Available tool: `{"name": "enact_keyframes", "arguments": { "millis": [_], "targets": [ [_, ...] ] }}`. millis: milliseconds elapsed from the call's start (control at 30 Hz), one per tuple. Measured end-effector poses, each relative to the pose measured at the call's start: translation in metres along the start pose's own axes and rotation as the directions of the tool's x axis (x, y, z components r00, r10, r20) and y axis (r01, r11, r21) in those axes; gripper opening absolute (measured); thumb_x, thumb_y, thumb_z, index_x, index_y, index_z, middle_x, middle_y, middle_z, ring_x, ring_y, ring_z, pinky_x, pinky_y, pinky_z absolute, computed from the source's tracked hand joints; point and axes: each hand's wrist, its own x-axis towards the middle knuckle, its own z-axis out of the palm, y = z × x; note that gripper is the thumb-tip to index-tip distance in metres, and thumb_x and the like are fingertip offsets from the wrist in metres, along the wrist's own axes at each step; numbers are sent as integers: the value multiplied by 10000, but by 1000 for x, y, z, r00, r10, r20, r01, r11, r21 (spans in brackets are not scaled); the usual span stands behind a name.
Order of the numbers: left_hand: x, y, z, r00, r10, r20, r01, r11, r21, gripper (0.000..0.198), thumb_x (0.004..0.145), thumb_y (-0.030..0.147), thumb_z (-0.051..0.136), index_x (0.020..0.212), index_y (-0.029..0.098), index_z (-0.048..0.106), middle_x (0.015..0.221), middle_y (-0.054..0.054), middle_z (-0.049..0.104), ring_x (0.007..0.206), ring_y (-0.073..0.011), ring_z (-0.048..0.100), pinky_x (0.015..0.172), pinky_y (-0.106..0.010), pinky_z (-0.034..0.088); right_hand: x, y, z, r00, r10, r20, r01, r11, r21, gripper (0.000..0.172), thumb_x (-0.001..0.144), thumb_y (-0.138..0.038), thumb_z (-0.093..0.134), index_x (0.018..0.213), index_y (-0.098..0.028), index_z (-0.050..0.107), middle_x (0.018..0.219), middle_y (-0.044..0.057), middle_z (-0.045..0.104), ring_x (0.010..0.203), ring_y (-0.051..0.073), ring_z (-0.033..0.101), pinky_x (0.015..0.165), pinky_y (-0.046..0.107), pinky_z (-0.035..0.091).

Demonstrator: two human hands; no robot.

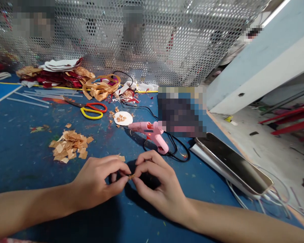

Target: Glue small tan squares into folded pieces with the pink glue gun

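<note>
Between my fingertips is a small crumpled piece of tan paper, mostly covered by the fingers. My left hand pinches it from the left, and my right hand pinches it from the right. Left of the hands lies a loose pile of tan paper squares. Beyond them a pink glue gun rests on the table, its small light glowing red. By its nozzle is a white oval piece with crumpled tan bits on it.
Scissors with red and yellow handles lie beyond the pile, near clear glue sticks. Ribbon, fabric and scraps line the perforated metal screen. A phone with cables sits at the right edge of the blue table.
</note>
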Motion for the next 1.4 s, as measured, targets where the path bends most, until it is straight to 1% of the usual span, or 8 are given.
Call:
{"name": "enact_keyframes", "arguments": {
  "millis": [267,367,533,700,833,1000,1167,1400],
  "targets": [
    [1,2,-1,992,-119,47,123,988,-92,180,817,176,600,962,227,694,785,35,673,603,-64,590,538,-146,437,2,2,-1,997,75,16,-76,995,63,89,795,-142,616,738,-210,615,820,15,575,754,131,579,651,250,502],
    [2,3,-1,983,-172,65,178,978,-105,161,834,177,578,914,226,710,755,32,669,617,-74,583,536,-150,434,2,3,0,997,73,29,-75,995,71,83,801,-151,632,748,-215,633,808,11,579,739,130,580,633,248,496],
    [2,2,-1,988,-157,13,157,983,-92,154,827,151,557,813,206,699,704,39,651,591,-67,563,529,-142,419,2,6,1,997,68,29,-70,996,57,76,786,-162,671,765,-220,625,806,8,582,727,128,570,610,243,484],
    [25,-14,-10,978,-142,-155,162,979,124,156,862,233,551,854,198,702,801,16,706,625,-88,588,573,-185,419,1,7,4,993,92,78,-96,994,55,112,760,-129,666,773,-217,599,855,11,583,736,122,548,617,233,470],
    [63,-35,-24,946,-165,-280,275,866,417,177,846,282,574,906,217,727,887,-16,737,763,-173,648,646,-253,418,1,6,5,988,93,122,-99,994,45,132,752,-91,639,758,-214,594,871,12,574,771,129,558,673,250,487],
    [86,-54,-37,956,-201,-214,288,788,544,242,844,270,544,979,232,740,959,-43,749,836,-221,668,633,-273,411,1,4,5,988,77,136,-81,996,26,170,738,-45,603,747,-215,590,892,15,569,809,133,574,728,254,500],
    [92,-62,-46,969,-232,-89,243,806,539,316,873,265,476,1050,208,732,1046,-68,740,925,-245,668,704,-299,433,1,5,6,987,70,147,-77,996,39,186,738,-27,592,758,-211,586,902,13,563,833,122,575,751,236,497],
    [94,-69,-53,953,-286,-97,294,803,518,322,887,338,460,989,209,736,951,-60,747,853,-231,658,634,-287,384,0,7,6,984,70,161,-77,996,37,189,747,-21,588,765,-209,575,915,6,555,845,104,570,763,210,478]
  ]
}}
